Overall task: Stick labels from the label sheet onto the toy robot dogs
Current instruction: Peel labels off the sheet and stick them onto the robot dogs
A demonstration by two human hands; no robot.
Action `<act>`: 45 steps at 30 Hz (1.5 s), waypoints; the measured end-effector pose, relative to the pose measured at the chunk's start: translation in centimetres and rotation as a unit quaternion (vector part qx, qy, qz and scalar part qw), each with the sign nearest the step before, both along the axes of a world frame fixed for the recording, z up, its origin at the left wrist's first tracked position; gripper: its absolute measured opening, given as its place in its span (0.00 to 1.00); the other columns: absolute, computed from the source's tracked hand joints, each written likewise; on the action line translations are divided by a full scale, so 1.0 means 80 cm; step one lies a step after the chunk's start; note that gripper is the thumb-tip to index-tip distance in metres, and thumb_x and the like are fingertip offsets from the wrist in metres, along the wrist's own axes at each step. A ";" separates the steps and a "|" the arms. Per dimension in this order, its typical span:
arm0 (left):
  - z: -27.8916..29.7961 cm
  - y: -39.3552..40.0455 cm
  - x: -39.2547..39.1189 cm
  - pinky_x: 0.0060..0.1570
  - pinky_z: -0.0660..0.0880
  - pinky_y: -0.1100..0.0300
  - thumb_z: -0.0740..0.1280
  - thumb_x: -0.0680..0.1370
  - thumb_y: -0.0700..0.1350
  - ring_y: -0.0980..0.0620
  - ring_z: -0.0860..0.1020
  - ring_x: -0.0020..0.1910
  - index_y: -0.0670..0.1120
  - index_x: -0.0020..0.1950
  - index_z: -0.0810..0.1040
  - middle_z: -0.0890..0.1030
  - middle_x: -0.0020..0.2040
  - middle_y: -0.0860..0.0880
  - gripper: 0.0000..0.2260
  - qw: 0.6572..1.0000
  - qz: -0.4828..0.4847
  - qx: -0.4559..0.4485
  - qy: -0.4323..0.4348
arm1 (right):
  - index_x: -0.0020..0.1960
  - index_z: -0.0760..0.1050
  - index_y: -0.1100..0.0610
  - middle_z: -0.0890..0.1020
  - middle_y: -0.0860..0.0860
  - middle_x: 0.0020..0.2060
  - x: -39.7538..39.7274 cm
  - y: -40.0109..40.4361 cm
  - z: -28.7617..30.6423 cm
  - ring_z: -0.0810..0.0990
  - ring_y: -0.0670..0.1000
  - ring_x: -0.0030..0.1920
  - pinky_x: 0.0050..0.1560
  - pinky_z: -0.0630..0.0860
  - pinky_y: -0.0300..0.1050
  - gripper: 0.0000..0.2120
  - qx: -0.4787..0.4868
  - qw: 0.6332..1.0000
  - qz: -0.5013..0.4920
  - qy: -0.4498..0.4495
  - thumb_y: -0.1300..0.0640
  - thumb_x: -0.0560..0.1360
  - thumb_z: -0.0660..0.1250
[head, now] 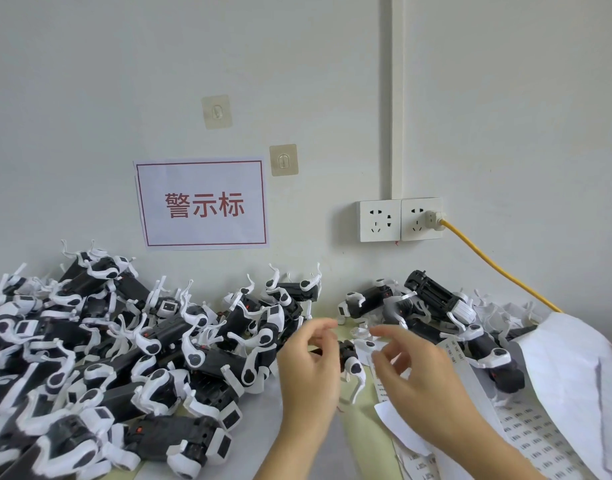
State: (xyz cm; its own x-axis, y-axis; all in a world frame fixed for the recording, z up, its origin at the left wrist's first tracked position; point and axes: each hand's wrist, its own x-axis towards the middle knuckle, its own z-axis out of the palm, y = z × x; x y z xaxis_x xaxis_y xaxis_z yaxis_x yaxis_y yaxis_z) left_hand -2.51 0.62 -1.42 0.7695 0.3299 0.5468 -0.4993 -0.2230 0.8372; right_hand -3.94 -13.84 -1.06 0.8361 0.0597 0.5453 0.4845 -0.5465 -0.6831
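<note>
Blurred right hand [412,372] masking label sheet [526,434]

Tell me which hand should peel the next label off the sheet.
Right, probably. The right hand hovers directly over the label sheet on its own side, holding nothing visible. The left hand is at the toy robot dog in the middle, seemingly holding it.

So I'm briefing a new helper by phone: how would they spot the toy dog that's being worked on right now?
Start at the wall socket and drop straight down to the table, between the big pile of toy dogs on the left and the label sheets on the right. The one being worked on sits between the two hands, left hand against it. Unlike the rest, it lies alone, apart from both heaps.
</note>
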 end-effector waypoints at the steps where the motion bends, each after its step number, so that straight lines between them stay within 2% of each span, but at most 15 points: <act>1: -0.002 0.005 0.001 0.47 0.73 0.62 0.66 0.75 0.31 0.53 0.78 0.47 0.49 0.48 0.83 0.82 0.42 0.54 0.14 0.994 0.075 0.079 -0.029 | 0.50 0.75 0.41 0.80 0.37 0.39 0.002 -0.002 0.001 0.79 0.43 0.35 0.36 0.73 0.32 0.10 0.029 0.999 -0.010 0.014 0.57 0.79 0.66; 4: -0.009 0.015 0.001 0.57 0.67 0.54 0.68 0.70 0.35 0.50 0.72 0.59 0.49 0.59 0.79 0.79 0.55 0.55 0.19 0.942 0.206 0.265 -0.020 | 0.48 0.76 0.46 0.81 0.49 0.33 0.005 -0.007 0.000 0.79 0.50 0.33 0.30 0.72 0.36 0.09 0.110 0.992 -0.012 0.062 0.60 0.79 0.64; 7: -0.017 0.016 0.002 0.67 0.60 0.51 0.68 0.74 0.54 0.52 0.61 0.72 0.57 0.73 0.65 0.71 0.68 0.60 0.28 0.889 0.171 0.407 0.126 | 0.48 0.76 0.50 0.80 0.49 0.30 0.007 -0.009 0.000 0.78 0.50 0.31 0.29 0.72 0.40 0.06 0.139 0.985 0.002 0.097 0.61 0.79 0.64; 9: -0.021 0.019 0.004 0.66 0.61 0.54 0.69 0.75 0.61 0.52 0.61 0.72 0.59 0.74 0.61 0.70 0.69 0.61 0.31 0.852 0.159 0.474 0.156 | 0.48 0.76 0.51 0.79 0.48 0.28 0.008 -0.009 0.000 0.77 0.48 0.30 0.30 0.72 0.41 0.05 0.140 0.984 0.010 0.109 0.60 0.79 0.65; 11: -0.020 0.020 0.004 0.61 0.64 0.56 0.68 0.77 0.58 0.52 0.68 0.67 0.59 0.71 0.66 0.75 0.64 0.59 0.24 0.839 0.180 0.490 0.151 | 0.48 0.76 0.52 0.78 0.48 0.28 0.010 -0.009 0.000 0.77 0.48 0.29 0.30 0.72 0.40 0.04 0.134 0.984 0.016 0.114 0.60 0.79 0.65; 15: -0.012 0.018 0.001 0.56 0.69 0.57 0.66 0.79 0.58 0.51 0.75 0.58 0.57 0.65 0.71 0.80 0.55 0.55 0.16 0.851 0.225 0.454 0.136 | 0.48 0.76 0.53 0.77 0.48 0.28 0.007 -0.007 0.000 0.77 0.46 0.28 0.30 0.71 0.39 0.03 0.129 0.985 0.031 0.107 0.59 0.80 0.66; 18: -0.007 0.012 0.001 0.47 0.72 0.57 0.67 0.76 0.59 0.51 0.78 0.50 0.55 0.59 0.72 0.80 0.49 0.55 0.15 0.899 0.209 0.368 0.111 | 0.47 0.76 0.54 0.77 0.47 0.27 0.004 -0.004 0.001 0.75 0.47 0.27 0.28 0.70 0.37 0.03 0.126 0.986 0.052 0.097 0.59 0.80 0.66; 21: -0.006 0.003 0.001 0.40 0.72 0.64 0.71 0.74 0.53 0.58 0.77 0.45 0.54 0.52 0.73 0.79 0.45 0.56 0.11 0.968 0.077 0.215 0.099 | 0.47 0.75 0.52 0.77 0.48 0.28 0.001 -0.001 0.001 0.73 0.49 0.29 0.31 0.70 0.40 0.04 0.101 0.989 0.070 0.081 0.57 0.80 0.66; 23: -0.006 -0.001 0.001 0.35 0.72 0.69 0.73 0.74 0.48 0.62 0.79 0.39 0.53 0.49 0.76 0.81 0.41 0.54 0.08 0.986 -0.027 0.104 0.131 | 0.46 0.75 0.52 0.76 0.49 0.28 0.000 0.001 0.002 0.72 0.49 0.29 0.34 0.70 0.44 0.04 0.081 0.992 0.074 0.066 0.56 0.80 0.66; 25: -0.009 -0.002 0.004 0.33 0.71 0.69 0.74 0.75 0.47 0.61 0.79 0.34 0.50 0.49 0.78 0.81 0.39 0.53 0.07 0.980 -0.089 0.039 0.172 | 0.46 0.75 0.52 0.75 0.50 0.27 0.000 0.001 0.002 0.69 0.48 0.28 0.33 0.68 0.44 0.05 0.077 0.993 0.077 0.054 0.56 0.80 0.65; 28: -0.011 -0.003 0.004 0.37 0.75 0.62 0.76 0.74 0.48 0.49 0.84 0.42 0.50 0.51 0.78 0.83 0.43 0.50 0.10 0.972 -0.127 0.004 0.200 | 0.45 0.76 0.54 0.71 0.48 0.24 0.000 0.001 0.003 0.65 0.45 0.26 0.30 0.63 0.38 0.06 0.079 0.993 0.077 0.043 0.58 0.81 0.65; 31: -0.010 -0.006 -0.001 0.34 0.75 0.64 0.78 0.71 0.48 0.54 0.83 0.37 0.60 0.54 0.73 0.84 0.45 0.49 0.18 0.969 -0.156 -0.007 0.192 | 0.44 0.76 0.54 0.70 0.47 0.23 0.000 0.000 0.002 0.64 0.44 0.24 0.27 0.63 0.35 0.06 0.075 0.994 0.070 0.036 0.59 0.80 0.65; 34: -0.009 -0.009 -0.005 0.31 0.74 0.61 0.78 0.71 0.47 0.53 0.79 0.32 0.68 0.54 0.72 0.84 0.44 0.44 0.22 0.968 -0.181 0.001 0.175 | 0.44 0.76 0.53 0.68 0.46 0.21 0.002 -0.002 0.000 0.63 0.45 0.23 0.28 0.64 0.35 0.07 0.055 0.997 0.053 0.026 0.59 0.80 0.65; 39: -0.009 -0.010 -0.003 0.31 0.75 0.62 0.76 0.73 0.43 0.51 0.79 0.32 0.66 0.58 0.75 0.84 0.44 0.43 0.22 0.967 -0.192 -0.010 0.164 | 0.43 0.76 0.52 0.67 0.46 0.20 0.007 -0.007 -0.001 0.63 0.46 0.23 0.28 0.65 0.34 0.08 0.030 0.999 0.024 0.025 0.59 0.80 0.65; 45: -0.012 -0.005 0.004 0.39 0.79 0.59 0.75 0.73 0.37 0.51 0.82 0.35 0.62 0.65 0.77 0.86 0.44 0.49 0.27 0.963 -0.210 -0.018 0.170 | 0.41 0.77 0.52 0.67 0.46 0.20 0.010 -0.011 -0.002 0.63 0.45 0.23 0.28 0.65 0.33 0.09 0.019 0.999 0.015 0.030 0.59 0.80 0.67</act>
State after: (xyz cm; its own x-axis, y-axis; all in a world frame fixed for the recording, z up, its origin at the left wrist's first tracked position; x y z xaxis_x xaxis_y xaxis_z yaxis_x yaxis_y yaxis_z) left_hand -2.21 0.21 -2.34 0.9714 -0.0358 0.2346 -0.2356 -0.0279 0.9714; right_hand -3.17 -14.72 -1.20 0.8651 0.0656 0.4974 0.4587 -0.5050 -0.7312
